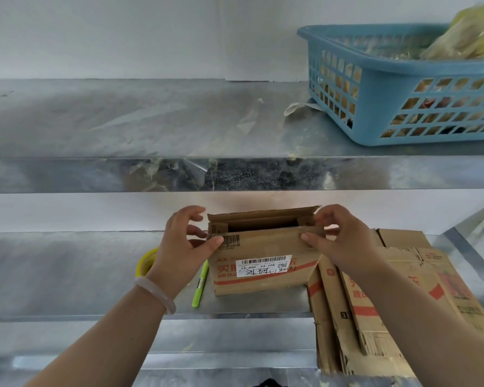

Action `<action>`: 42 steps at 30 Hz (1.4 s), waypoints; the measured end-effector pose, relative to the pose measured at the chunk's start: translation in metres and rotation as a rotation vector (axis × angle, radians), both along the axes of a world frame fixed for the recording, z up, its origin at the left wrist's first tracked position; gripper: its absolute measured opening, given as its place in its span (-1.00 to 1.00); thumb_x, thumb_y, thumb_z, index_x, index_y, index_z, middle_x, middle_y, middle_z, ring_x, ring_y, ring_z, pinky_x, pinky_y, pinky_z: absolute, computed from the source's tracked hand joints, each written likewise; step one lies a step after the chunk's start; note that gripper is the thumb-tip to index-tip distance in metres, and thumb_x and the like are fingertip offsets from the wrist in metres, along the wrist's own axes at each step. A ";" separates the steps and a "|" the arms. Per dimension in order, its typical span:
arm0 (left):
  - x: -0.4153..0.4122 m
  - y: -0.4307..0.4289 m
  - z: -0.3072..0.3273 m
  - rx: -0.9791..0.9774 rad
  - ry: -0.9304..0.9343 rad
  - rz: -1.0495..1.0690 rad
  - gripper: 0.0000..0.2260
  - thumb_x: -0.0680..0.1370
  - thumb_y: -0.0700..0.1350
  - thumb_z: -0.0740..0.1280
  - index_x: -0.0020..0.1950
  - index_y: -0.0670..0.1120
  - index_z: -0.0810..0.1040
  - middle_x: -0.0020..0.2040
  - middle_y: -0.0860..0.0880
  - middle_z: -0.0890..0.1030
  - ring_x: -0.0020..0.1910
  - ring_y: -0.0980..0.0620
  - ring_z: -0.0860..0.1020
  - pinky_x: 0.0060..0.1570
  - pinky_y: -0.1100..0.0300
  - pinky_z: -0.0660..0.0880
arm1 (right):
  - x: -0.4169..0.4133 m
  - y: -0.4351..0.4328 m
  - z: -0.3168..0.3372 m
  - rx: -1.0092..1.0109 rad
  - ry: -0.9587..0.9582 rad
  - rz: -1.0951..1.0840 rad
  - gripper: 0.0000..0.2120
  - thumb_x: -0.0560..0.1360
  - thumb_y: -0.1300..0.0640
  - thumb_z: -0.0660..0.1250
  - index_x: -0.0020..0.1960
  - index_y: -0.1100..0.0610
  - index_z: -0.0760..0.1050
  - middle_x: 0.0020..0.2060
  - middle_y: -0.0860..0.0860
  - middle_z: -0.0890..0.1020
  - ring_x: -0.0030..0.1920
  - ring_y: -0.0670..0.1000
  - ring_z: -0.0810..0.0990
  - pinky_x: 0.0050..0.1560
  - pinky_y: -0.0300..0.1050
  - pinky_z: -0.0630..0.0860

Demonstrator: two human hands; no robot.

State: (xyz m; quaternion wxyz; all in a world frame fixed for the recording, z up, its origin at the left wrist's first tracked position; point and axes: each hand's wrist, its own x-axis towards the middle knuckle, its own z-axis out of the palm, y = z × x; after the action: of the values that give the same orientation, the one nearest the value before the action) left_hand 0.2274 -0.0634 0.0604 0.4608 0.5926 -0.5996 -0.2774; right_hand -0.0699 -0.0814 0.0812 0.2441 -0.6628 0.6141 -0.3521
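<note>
**Desk:** What surrounds the work, left to right?

**Operator:** On my remote feed I see two steel shelves. On the lower shelf (67, 272), near the middle, a roll of yellow tape (145, 263) lies half hidden behind the left wrist, which wears a pale bracelet (157, 295). Just right of it a green pen (200, 286) points toward the front edge. Its far tip is beside the box's left side, and I cannot tell whether they touch. At the right end, flattened cartons (389, 291) overhang the front edge. On the right end of the upper shelf (123, 121) a blue basket (380, 118) holds a yellow bag (464, 40).

**Desk:** Anything crowding the box?

**Operator:** The cartons press close against its right side, and the upper shelf's front lip hangs above and ahead of it.

**Desk:** And the box against the hands?

**Operator:** The cardboard box (266, 247) stands upright at mid-shelf, set back from the front edge. Its top is open and its white label (264, 267) faces me. My view has the left hand (183, 248) clamped on the left end of the near flap, thumb on the outer face by a barcode, fingers curled round the corner. The right hand (340, 241) pinches the same flap's right end, thumb outside, fingers over the top. The box sits squarely between the two grips.
</note>
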 end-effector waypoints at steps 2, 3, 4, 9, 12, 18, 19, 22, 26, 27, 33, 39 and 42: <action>0.000 -0.001 -0.004 0.016 -0.039 -0.053 -0.43 0.46 -0.16 0.46 0.38 0.15 0.33 0.24 0.13 0.35 0.01 0.16 0.51 -0.13 0.30 0.57 | -0.001 -0.002 0.001 -0.007 0.049 0.044 -0.47 0.37 0.05 0.55 0.21 -0.26 0.38 0.10 -0.17 0.52 0.07 -0.13 0.55 0.07 -0.11 0.58; 0.000 -0.002 -0.005 0.021 -0.068 -0.082 -0.45 0.49 -0.16 0.43 0.40 0.14 0.33 0.26 0.13 0.36 0.03 0.22 0.50 -0.13 0.35 0.54 | -0.001 -0.003 0.000 -0.013 0.105 0.079 -0.39 0.41 0.05 0.52 0.34 -0.25 0.34 0.19 -0.16 0.46 0.15 -0.11 0.51 0.14 -0.08 0.56; 0.001 -0.002 -0.005 0.022 -0.102 -0.097 -0.50 0.51 -0.14 0.40 0.40 0.14 0.36 0.26 0.12 0.40 0.05 0.27 0.49 -0.13 0.39 0.53 | -0.002 -0.005 -0.002 -0.022 0.166 0.110 -0.40 0.45 0.04 0.47 0.41 -0.20 0.33 0.27 -0.15 0.40 0.23 -0.08 0.46 0.24 -0.02 0.51; 0.004 -0.003 -0.004 -0.009 -0.200 -0.121 -0.68 0.56 -0.09 0.32 0.29 0.15 0.44 0.18 0.14 0.49 0.09 0.26 0.50 -0.07 0.33 0.54 | 0.002 0.001 -0.009 -0.109 0.302 0.103 -0.48 0.53 0.00 0.33 0.47 -0.04 0.34 0.38 -0.11 0.29 0.37 -0.01 0.30 0.37 0.07 0.39; 0.007 -0.006 -0.001 -0.030 -0.265 -0.161 -0.75 0.57 -0.12 0.31 0.20 0.15 0.47 0.14 0.16 0.48 0.06 0.27 0.50 -0.10 0.35 0.53 | 0.002 0.003 -0.010 -0.110 0.335 0.086 -0.37 0.56 -0.07 0.27 0.56 -0.09 0.10 0.43 -0.14 0.16 0.41 -0.02 0.23 0.32 -0.02 0.36; 0.012 -0.010 -0.003 -0.079 -0.342 -0.225 -0.89 0.56 -0.09 0.32 0.07 0.05 0.55 0.15 0.22 0.45 0.10 0.26 0.47 -0.11 0.42 0.51 | 0.000 0.006 -0.018 -0.096 0.327 0.153 -0.60 0.58 -0.10 0.19 0.40 -0.11 0.39 0.49 -0.18 0.24 0.47 -0.11 0.19 0.49 0.01 0.22; 0.012 -0.009 -0.005 -0.071 -0.333 -0.235 -0.83 0.56 -0.05 0.30 0.14 0.07 0.55 0.16 0.25 0.42 0.14 0.28 0.44 -0.08 0.43 0.50 | -0.001 0.007 -0.020 -0.088 0.318 0.175 -0.57 0.57 -0.12 0.19 0.42 -0.11 0.38 0.46 -0.21 0.28 0.46 -0.16 0.19 0.51 -0.02 0.19; 0.012 -0.003 -0.010 0.022 -0.203 -0.261 -0.63 0.48 0.12 0.27 0.28 0.12 0.50 0.26 0.27 0.33 0.26 0.31 0.35 -0.04 0.39 0.53 | -0.001 0.012 -0.024 -0.128 0.325 0.187 -0.47 0.49 -0.22 0.27 0.42 -0.09 0.41 0.39 -0.25 0.30 0.41 -0.26 0.16 0.45 -0.30 0.04; 0.011 0.004 -0.016 0.049 -0.148 -0.212 -0.59 0.40 0.21 0.29 0.23 0.22 0.51 0.27 0.23 0.43 0.27 0.30 0.37 0.07 0.52 0.39 | -0.003 0.024 -0.035 -0.227 0.315 0.163 -0.43 0.44 -0.34 0.28 0.32 -0.03 0.54 0.33 -0.12 0.46 0.37 -0.07 0.32 0.40 -0.15 0.23; 0.010 0.003 -0.018 0.044 -0.158 -0.195 -0.59 0.40 0.24 0.28 0.23 0.22 0.51 0.26 0.23 0.46 0.27 0.29 0.38 0.14 0.48 0.37 | -0.003 0.025 -0.037 -0.245 0.320 0.161 -0.44 0.44 -0.32 0.26 0.31 -0.02 0.55 0.32 -0.11 0.48 0.36 -0.05 0.34 0.38 -0.13 0.25; 0.009 -0.018 -0.026 0.068 -0.156 -0.157 -0.63 0.50 0.23 0.30 0.28 0.20 0.52 0.26 0.20 0.50 0.25 0.17 0.46 0.28 0.04 0.44 | 0.004 0.010 -0.031 -0.144 0.329 0.169 -0.44 0.47 -0.16 0.34 0.43 -0.02 0.42 0.46 -0.10 0.34 0.48 -0.07 0.20 0.50 -0.17 0.08; 0.007 -0.022 -0.028 0.073 -0.184 -0.146 -0.61 0.50 0.27 0.27 0.30 0.22 0.50 0.35 0.15 0.46 0.32 0.16 0.43 0.34 0.00 0.39 | 0.003 0.010 -0.035 -0.055 0.249 0.150 -0.44 0.49 -0.09 0.38 0.46 -0.13 0.34 0.50 -0.27 0.18 0.36 -0.33 0.17 0.35 -0.35 0.14; 0.005 -0.017 -0.027 0.059 -0.185 -0.140 -0.57 0.49 0.32 0.23 0.31 0.23 0.48 0.37 0.16 0.44 0.34 0.15 0.41 0.36 0.02 0.38 | 0.006 0.011 -0.038 -0.104 0.242 0.139 -0.45 0.48 -0.06 0.40 0.44 -0.08 0.38 0.49 -0.24 0.20 0.42 -0.24 0.21 0.39 -0.27 0.13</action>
State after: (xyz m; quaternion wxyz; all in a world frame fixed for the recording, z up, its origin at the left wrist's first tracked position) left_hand 0.2329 -0.0803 0.0335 0.3654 0.5855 -0.6712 -0.2705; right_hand -0.0640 -0.0699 0.0433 0.1575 -0.7532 0.5725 -0.2831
